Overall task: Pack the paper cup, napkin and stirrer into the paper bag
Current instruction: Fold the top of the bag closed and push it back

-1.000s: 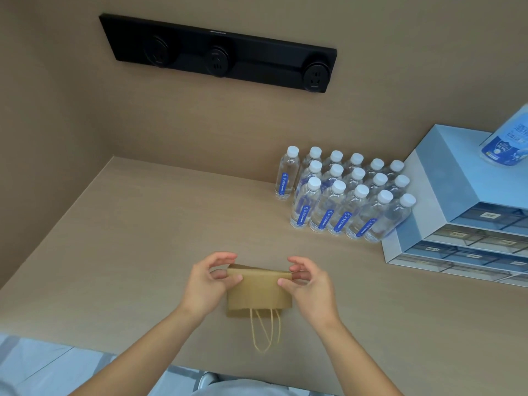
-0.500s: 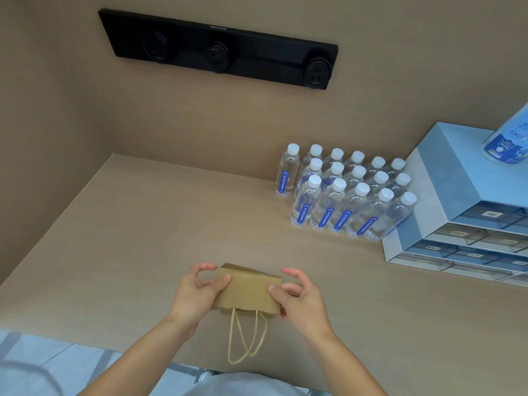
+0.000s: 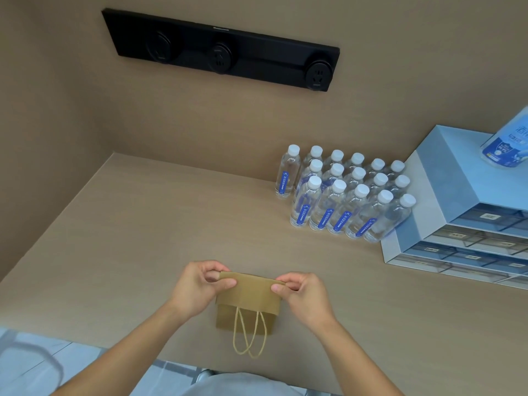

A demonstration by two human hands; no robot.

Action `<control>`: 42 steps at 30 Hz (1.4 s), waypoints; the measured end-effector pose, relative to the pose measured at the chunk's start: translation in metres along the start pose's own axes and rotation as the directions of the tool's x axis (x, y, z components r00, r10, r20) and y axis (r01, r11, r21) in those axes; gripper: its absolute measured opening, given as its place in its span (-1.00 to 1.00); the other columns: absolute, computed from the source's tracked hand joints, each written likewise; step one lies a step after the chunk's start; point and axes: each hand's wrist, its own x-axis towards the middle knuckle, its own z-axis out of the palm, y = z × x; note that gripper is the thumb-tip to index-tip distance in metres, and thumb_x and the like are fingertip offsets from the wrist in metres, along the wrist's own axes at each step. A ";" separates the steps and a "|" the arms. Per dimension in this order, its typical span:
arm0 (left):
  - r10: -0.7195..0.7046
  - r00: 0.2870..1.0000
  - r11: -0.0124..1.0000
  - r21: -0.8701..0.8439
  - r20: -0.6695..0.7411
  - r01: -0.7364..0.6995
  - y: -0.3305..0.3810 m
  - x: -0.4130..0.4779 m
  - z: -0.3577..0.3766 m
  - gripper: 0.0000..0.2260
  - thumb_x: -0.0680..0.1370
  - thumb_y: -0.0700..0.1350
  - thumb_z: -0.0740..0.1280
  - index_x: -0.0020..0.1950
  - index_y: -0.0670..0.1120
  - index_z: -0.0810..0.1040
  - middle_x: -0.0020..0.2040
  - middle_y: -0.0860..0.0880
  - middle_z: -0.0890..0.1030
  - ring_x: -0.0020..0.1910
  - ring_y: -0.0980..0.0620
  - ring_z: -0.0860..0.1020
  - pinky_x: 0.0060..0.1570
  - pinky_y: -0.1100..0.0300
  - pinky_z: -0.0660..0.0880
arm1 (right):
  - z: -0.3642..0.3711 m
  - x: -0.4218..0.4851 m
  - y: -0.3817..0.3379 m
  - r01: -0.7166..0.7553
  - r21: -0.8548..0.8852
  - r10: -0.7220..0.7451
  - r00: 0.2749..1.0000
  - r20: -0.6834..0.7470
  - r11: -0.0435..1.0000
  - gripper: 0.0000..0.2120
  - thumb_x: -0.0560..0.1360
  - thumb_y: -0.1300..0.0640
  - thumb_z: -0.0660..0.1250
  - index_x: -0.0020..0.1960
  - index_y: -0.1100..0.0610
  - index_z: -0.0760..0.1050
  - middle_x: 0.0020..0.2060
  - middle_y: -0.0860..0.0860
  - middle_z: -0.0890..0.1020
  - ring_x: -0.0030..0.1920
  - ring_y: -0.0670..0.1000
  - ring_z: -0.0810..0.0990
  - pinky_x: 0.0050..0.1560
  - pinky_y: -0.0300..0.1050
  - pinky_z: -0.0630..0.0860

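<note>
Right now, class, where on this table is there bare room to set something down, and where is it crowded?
The bare patch is the table's left and middle, bordered by the walls, the water bottles and the paper bag held between the left hand and right hand. The back right is crowded: bottles packed against the drawer unit.

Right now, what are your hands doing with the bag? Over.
Left hand and right hand pinch the paper bag's top corners. Bag folded flat on the table, handles toward me. Cup, napkin, stirrer not in view. Nothing blocking.
</note>
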 end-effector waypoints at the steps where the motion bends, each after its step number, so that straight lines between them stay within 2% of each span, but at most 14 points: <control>1: 0.012 1.000 1.000 0.010 -0.010 -0.012 -0.002 0.001 0.000 -0.88 0.38 -0.23 0.56 -0.25 -0.09 0.65 -0.48 -0.08 0.61 -0.46 0.10 0.49 -0.38 0.30 0.44 | 0.001 0.000 0.000 0.018 -0.030 -0.018 1.000 -0.009 0.999 -0.79 0.40 0.16 0.52 -0.34 -0.10 0.61 -0.43 -0.12 0.67 -0.45 -0.27 0.56 -0.28 -0.35 0.46; 3: 0.057 0.998 0.998 0.041 -0.029 -0.056 -0.006 0.001 0.000 -0.88 0.37 -0.21 0.56 -0.27 -0.05 0.65 -0.49 -0.20 0.59 -0.47 0.08 0.44 -0.36 0.26 0.41 | 0.004 -0.003 0.001 0.064 -0.089 -0.067 0.997 -0.030 0.994 -0.79 0.40 0.12 0.52 -0.35 -0.12 0.63 -0.44 -0.15 0.66 -0.39 -0.28 0.59 -0.27 -0.35 0.46; 4: 0.096 0.995 0.993 0.074 -0.038 -0.093 -0.008 0.000 -0.001 -0.87 0.37 -0.18 0.56 -0.29 -0.02 0.65 -0.51 -0.19 0.57 -0.49 0.11 0.40 -0.38 0.33 0.39 | 0.005 -0.005 0.002 0.097 -0.140 -0.105 0.993 -0.049 0.985 -0.85 0.41 0.10 0.51 -0.30 -0.10 0.66 -0.41 -0.14 0.65 -0.33 -0.23 0.60 -0.24 -0.29 0.48; 7: 0.248 0.968 0.942 0.243 -0.043 -0.230 -0.011 -0.001 -0.004 -0.87 0.39 -0.08 0.54 -0.29 0.07 0.63 -0.54 0.08 0.51 -0.51 0.19 0.35 -0.42 0.47 0.32 | 0.005 -0.010 0.003 0.234 -0.317 -0.275 0.957 -0.090 0.919 -0.98 0.41 0.05 0.50 -0.19 -0.06 0.69 -0.31 -0.14 0.52 -0.17 -0.06 0.49 -0.14 -0.14 0.49; 10: 0.354 0.934 0.873 0.375 -0.052 -0.310 -0.009 -0.001 -0.007 -0.91 0.38 -0.05 0.54 -0.25 0.11 0.66 -0.40 0.16 0.49 -0.35 0.18 0.40 -0.34 0.43 0.31 | 0.003 -0.008 0.001 0.289 -0.378 -0.343 0.936 -0.082 0.879 -0.95 0.41 0.09 0.51 -0.23 0.01 0.67 -0.30 -0.15 0.28 -0.17 -0.05 0.37 -0.17 -0.10 0.44; 12: 0.417 0.908 0.832 0.418 -0.036 -0.366 -0.007 0.000 -0.007 -0.91 0.35 -0.11 0.57 -0.24 0.05 0.69 -0.29 0.08 0.40 -0.26 0.17 0.38 -0.26 0.36 0.29 | 0.003 -0.007 0.001 0.311 -0.399 -0.368 0.927 -0.071 0.863 -0.93 0.42 0.12 0.50 -0.24 0.03 0.66 -0.34 -0.15 0.26 -0.18 -0.02 0.38 -0.19 -0.07 0.45; 15: 0.482 0.876 0.771 0.458 0.036 -0.443 -0.004 0.003 -0.005 -0.92 0.36 -0.13 0.56 -0.19 -0.02 0.72 -0.20 0.01 0.57 -0.16 0.02 0.48 -0.14 0.18 0.41 | 0.005 -0.005 0.001 0.341 -0.427 -0.404 0.913 -0.063 0.837 -0.93 0.45 0.12 0.47 -0.22 0.03 0.64 -0.33 -0.14 0.27 -0.14 0.00 0.39 -0.16 -0.05 0.47; 19: 0.510 0.854 0.737 0.460 0.102 -0.495 0.004 0.004 0.002 -0.92 0.40 -0.14 0.53 -0.12 -0.04 0.72 -0.24 0.01 0.68 -0.20 0.00 0.56 -0.14 0.12 0.52 | 0.015 -0.003 -0.006 0.392 -0.427 -0.453 0.890 -0.047 0.815 -0.95 0.43 0.07 0.48 -0.17 0.04 0.68 -0.22 -0.05 0.43 -0.06 0.02 0.42 -0.07 -0.09 0.48; 25: 0.531 0.820 0.689 0.453 0.214 -0.565 0.015 0.004 0.015 -0.92 0.44 -0.22 0.50 -0.12 -0.07 0.72 -0.26 -0.06 0.65 -0.24 0.00 0.58 -0.18 0.38 0.37 | 0.036 0.001 -0.023 0.470 -0.389 -0.501 0.865 0.026 0.792 -0.92 0.45 0.18 0.44 -0.20 0.13 0.69 -0.26 0.06 0.55 -0.15 0.06 0.52 -0.13 -0.02 0.52; 29: 0.496 0.824 0.688 0.455 0.273 -0.565 0.017 0.008 0.009 -0.95 0.47 -0.19 0.47 -0.10 -0.08 0.71 -0.22 -0.07 0.66 -0.22 0.02 0.60 -0.17 0.36 0.40 | 0.020 0.005 -0.021 0.465 -0.380 -0.465 0.880 0.099 0.799 -0.94 0.46 0.17 0.45 -0.15 0.12 0.70 -0.20 0.04 0.58 -0.18 0.03 0.57 -0.12 -0.11 0.52; 34: 0.462 0.838 0.725 0.421 0.291 -0.545 0.013 0.013 0.000 -0.90 0.47 -0.25 0.46 -0.07 -0.08 0.70 -0.20 -0.03 0.66 -0.25 0.19 0.50 -0.19 0.62 0.29 | -0.003 0.010 -0.016 0.441 -0.406 -0.439 0.892 0.105 0.800 -0.94 0.47 0.16 0.44 -0.16 0.11 0.68 -0.19 0.02 0.59 -0.21 -0.02 0.53 -0.12 -0.16 0.49; 36: 0.462 0.839 0.728 0.418 0.286 -0.543 0.013 0.015 0.001 -0.92 0.47 -0.22 0.47 -0.09 -0.06 0.71 -0.20 0.00 0.66 -0.26 0.19 0.51 -0.19 0.59 0.32 | -0.006 0.011 -0.015 0.446 -0.421 -0.433 0.892 0.132 0.790 -0.93 0.48 0.14 0.42 -0.14 0.11 0.67 -0.16 0.01 0.59 -0.17 -0.01 0.54 -0.09 -0.13 0.51; 39: 0.454 0.843 0.742 0.401 0.288 -0.536 0.014 0.016 0.005 -0.96 0.45 -0.14 0.50 -0.13 -0.03 0.71 -0.19 0.01 0.66 -0.23 0.12 0.57 -0.16 0.29 0.50 | 0.001 0.009 -0.016 0.473 -0.433 -0.453 0.878 0.156 0.767 -0.92 0.49 0.12 0.42 -0.10 0.12 0.67 -0.13 0.00 0.59 -0.11 0.01 0.56 -0.06 -0.11 0.53; 42: 0.446 0.834 0.719 0.425 0.324 -0.550 0.017 0.016 0.011 -0.96 0.45 -0.12 0.50 -0.11 -0.04 0.70 -0.19 -0.02 0.65 -0.21 0.09 0.57 -0.16 0.25 0.49 | 0.008 0.008 -0.016 0.496 -0.459 -0.483 0.862 0.156 0.737 -0.92 0.48 0.15 0.40 -0.15 0.14 0.63 -0.16 0.02 0.57 -0.13 0.06 0.56 -0.07 -0.04 0.54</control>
